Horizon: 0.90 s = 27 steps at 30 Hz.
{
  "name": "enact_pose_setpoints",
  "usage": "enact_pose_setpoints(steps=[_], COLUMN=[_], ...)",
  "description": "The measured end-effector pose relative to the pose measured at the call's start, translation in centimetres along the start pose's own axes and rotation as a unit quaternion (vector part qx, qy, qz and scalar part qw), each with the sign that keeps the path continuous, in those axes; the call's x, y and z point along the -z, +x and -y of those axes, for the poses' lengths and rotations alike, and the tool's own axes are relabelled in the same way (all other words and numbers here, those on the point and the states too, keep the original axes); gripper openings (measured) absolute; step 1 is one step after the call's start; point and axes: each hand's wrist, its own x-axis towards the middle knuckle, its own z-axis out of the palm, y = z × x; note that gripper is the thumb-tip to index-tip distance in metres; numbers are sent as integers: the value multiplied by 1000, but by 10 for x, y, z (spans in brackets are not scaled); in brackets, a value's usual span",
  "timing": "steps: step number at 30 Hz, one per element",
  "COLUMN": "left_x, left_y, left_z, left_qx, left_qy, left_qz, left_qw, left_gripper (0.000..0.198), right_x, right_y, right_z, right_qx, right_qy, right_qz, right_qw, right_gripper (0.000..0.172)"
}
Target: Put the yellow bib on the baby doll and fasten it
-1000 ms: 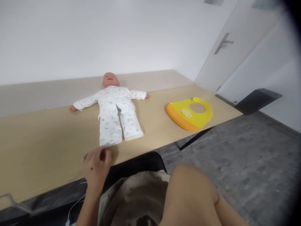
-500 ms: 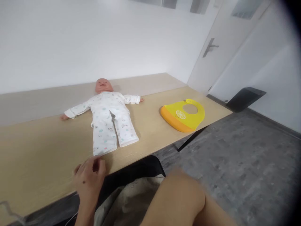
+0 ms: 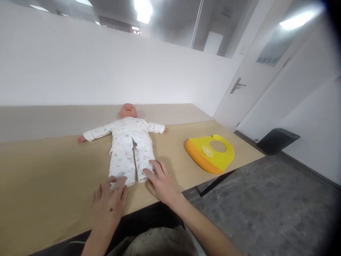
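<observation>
A baby doll (image 3: 128, 111) lies on its back on the table, arms spread, head toward the wall. It wears a white patterned top and trousers (image 3: 122, 160). My left hand (image 3: 109, 204) is at the end of one trouser leg, fingers apart and fingertips over the hem. At the other leg, my right hand (image 3: 161, 179) has its fingers spread, their tips on or just above the cloth by the lower edge. Neither hand visibly grips anything. To the right of the doll lies a yellow bib (image 3: 220, 156) with an orange pocket and a white citrus-slice print.
The light wooden table (image 3: 53, 185) runs along a white wall (image 3: 93, 71) with a window above. A door with a handle (image 3: 237, 85) stands at the right. A dark flat object (image 3: 278, 141) sits past the table's right end, over the grey floor.
My right hand has come up from my lap to the doll's trouser leg. The left hand has moved slightly right and its fingers have spread onto the hem. The view has tilted up.
</observation>
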Motion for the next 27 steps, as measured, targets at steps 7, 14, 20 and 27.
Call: enact_pose_setpoints(steps=[7, 14, 20, 27], left_x=[-10, 0, 5, -8], left_y=[7, 9, 13, 12], left_z=[7, 2, 5, 15], left_qx=[-95, -116, -108, -117], left_qy=[59, 4, -62, -89], left_qz=[-15, -57, -58, -62], left_qw=[994, 992, 991, 987], left_gripper=[16, 15, 10, 8], right_x=[-16, -15, -8, 17], right_y=[12, 8, 3, -22], right_z=[12, 13, 21, -53], right_qx=[-2, 3, -16, -136], right_qy=[35, 121, 126, 53], right_qz=[-67, -92, -101, -99], right_qw=[997, 988, 987, 984], right_gripper=[22, 28, 23, 27])
